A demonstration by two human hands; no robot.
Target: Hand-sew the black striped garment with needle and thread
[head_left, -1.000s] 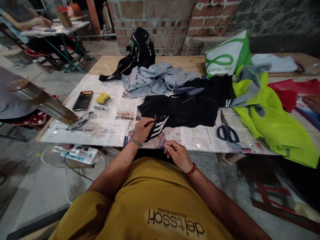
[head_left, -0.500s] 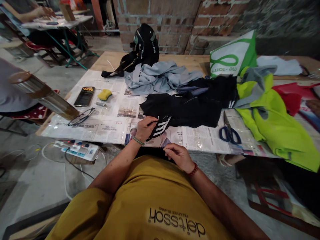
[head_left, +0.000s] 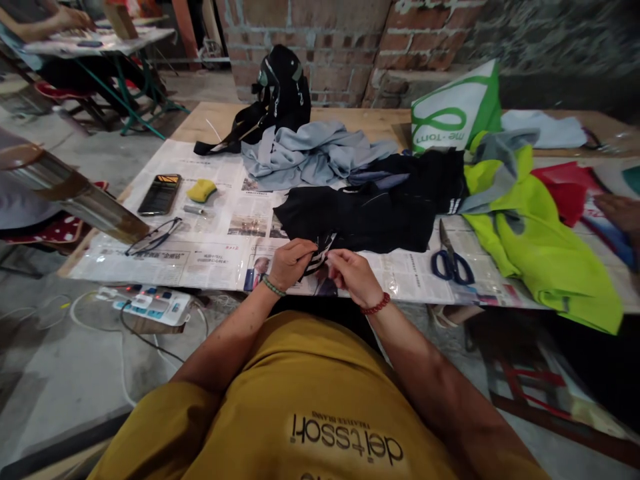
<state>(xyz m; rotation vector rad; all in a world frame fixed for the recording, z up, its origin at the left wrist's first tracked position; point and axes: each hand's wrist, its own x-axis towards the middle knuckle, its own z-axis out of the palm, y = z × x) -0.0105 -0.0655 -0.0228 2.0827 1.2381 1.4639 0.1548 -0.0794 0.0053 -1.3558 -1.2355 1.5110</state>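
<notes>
The black striped garment lies on newspaper, left of the blue-handled scissors. The left hand pinches its striped edge between closed fingers; the right hand curls close by, but whether it grips something I cannot tell.

In mid-frame we see a black cloth garment with white stripes; just above, crumpled blue-grey fabric. At right we find a neon-yellow garment with grey patches, at upper right a green-and-white bag, at left a small yellow sponge.
</notes>
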